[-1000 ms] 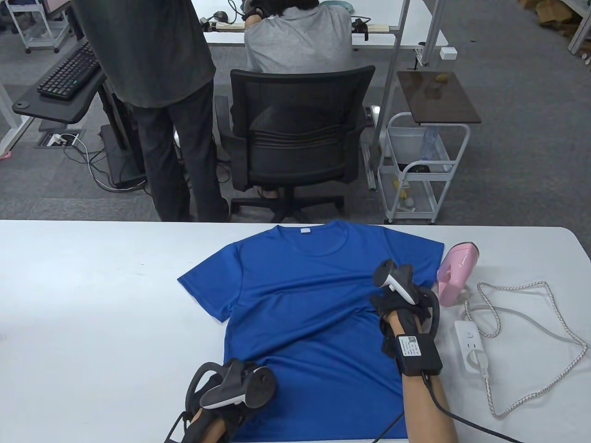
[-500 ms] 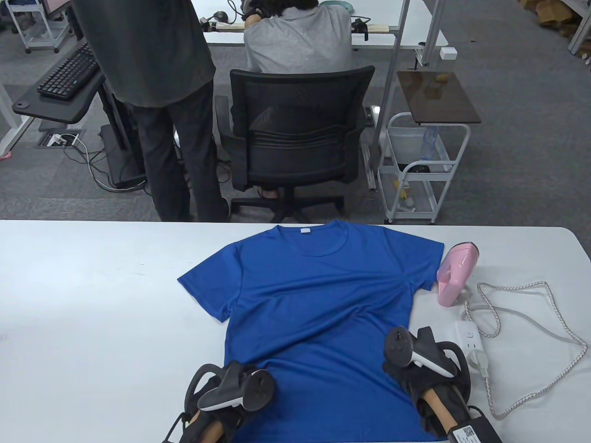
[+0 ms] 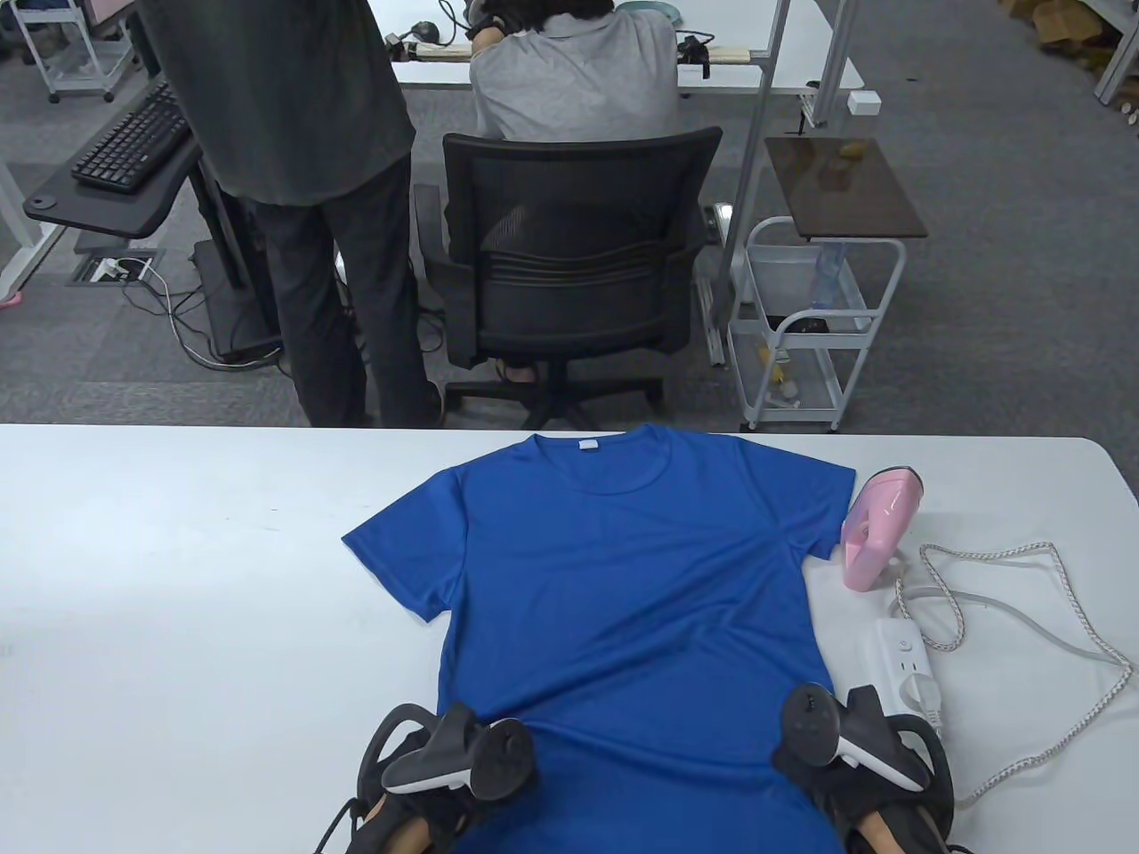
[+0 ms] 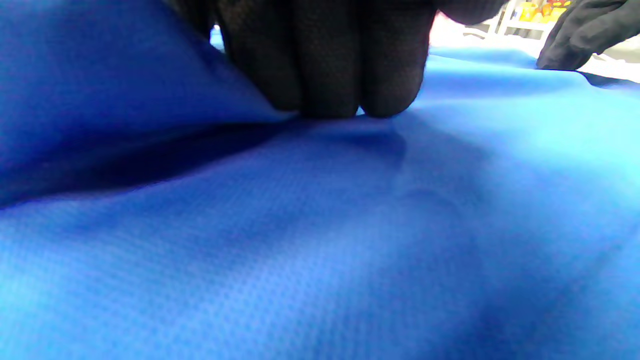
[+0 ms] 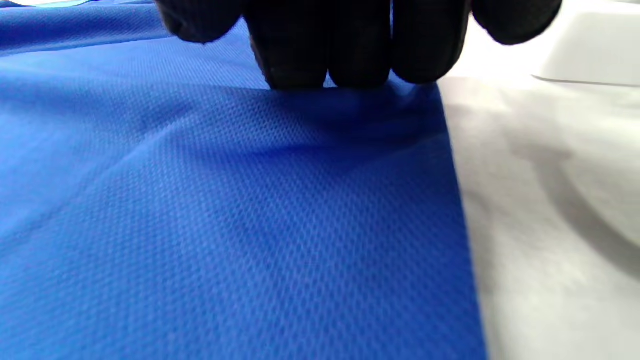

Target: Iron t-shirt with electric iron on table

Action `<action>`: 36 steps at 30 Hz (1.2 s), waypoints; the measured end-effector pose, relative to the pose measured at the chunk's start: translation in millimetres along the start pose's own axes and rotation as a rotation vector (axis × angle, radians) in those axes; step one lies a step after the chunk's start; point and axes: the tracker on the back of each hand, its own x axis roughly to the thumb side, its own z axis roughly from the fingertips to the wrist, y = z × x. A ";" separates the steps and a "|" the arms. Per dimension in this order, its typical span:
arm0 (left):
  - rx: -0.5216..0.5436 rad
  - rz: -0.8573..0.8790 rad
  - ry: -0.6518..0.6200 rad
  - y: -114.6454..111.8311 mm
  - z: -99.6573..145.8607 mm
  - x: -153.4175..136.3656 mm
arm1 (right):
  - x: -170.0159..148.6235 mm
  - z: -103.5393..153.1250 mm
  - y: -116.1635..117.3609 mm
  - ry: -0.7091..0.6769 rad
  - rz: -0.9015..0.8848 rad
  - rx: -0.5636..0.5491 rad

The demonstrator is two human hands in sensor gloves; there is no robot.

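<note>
A blue t-shirt (image 3: 614,569) lies spread flat on the white table (image 3: 178,578), collar at the far side. My left hand (image 3: 445,783) grips the shirt near its lower left hem. In the left wrist view its fingertips (image 4: 325,60) bunch down on the fabric (image 4: 320,225), and a fold rises at the left. My right hand (image 3: 845,765) holds the shirt's lower right edge. In the right wrist view its fingertips (image 5: 360,45) sit on the fabric (image 5: 225,225) right at the side edge. The pink iron (image 3: 876,529) lies beside the right sleeve, untouched.
A white power strip (image 3: 908,663) lies just right of my right hand, with a plug in it. The braided cord (image 3: 1068,623) loops over the table's right part. Beyond the far edge stand an office chair (image 3: 569,267) and a white cart (image 3: 810,329).
My right hand slid from the shirt's upper right chest down to its lower right edge. The diagonal creases across the shirt flattened. The left hand stayed in place.
</note>
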 end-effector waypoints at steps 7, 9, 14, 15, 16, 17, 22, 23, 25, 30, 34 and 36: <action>-0.027 0.155 -0.022 10.6 0.1 -6.8 | -7.1 0.4 2.4 0.004 -0.069 -0.011; 0.066 0.115 0.085 22.4 -0.3 -19.6 | -5.2 0.8 3.0 0.002 -0.053 -0.018; 0.201 0.047 0.433 55.0 -20.9 -64.9 | -0.9 0.9 3.5 -0.001 -0.021 -0.027; 0.181 0.042 0.489 59.0 -28.9 -73.2 | -0.6 0.8 3.5 -0.002 -0.020 -0.028; 0.153 0.035 0.515 61.1 -37.6 -80.7 | -0.6 0.7 3.7 -0.003 -0.019 -0.028; 0.101 0.021 0.548 61.6 -51.9 -92.2 | -0.9 0.7 3.9 -0.005 -0.020 -0.029; -0.079 -0.001 0.623 48.1 -99.0 -128.8 | -1.9 2.9 4.9 -0.020 -0.020 -0.029; -0.093 0.021 0.640 44.1 -104.7 -133.2 | -1.8 3.3 5.2 -0.022 -0.019 -0.030; -0.141 0.076 0.689 34.2 -115.3 -141.6 | -1.5 3.6 5.5 -0.027 -0.016 -0.034; -0.135 0.058 0.750 26.8 -130.5 -164.4 | -1.0 3.8 5.1 -0.033 -0.004 -0.028; -0.212 0.088 0.743 22.6 -135.3 -183.5 | -1.3 3.4 4.7 -0.035 -0.009 -0.026; -0.311 0.074 0.729 18.0 -137.8 -191.0 | -1.5 3.7 4.6 -0.032 -0.014 -0.017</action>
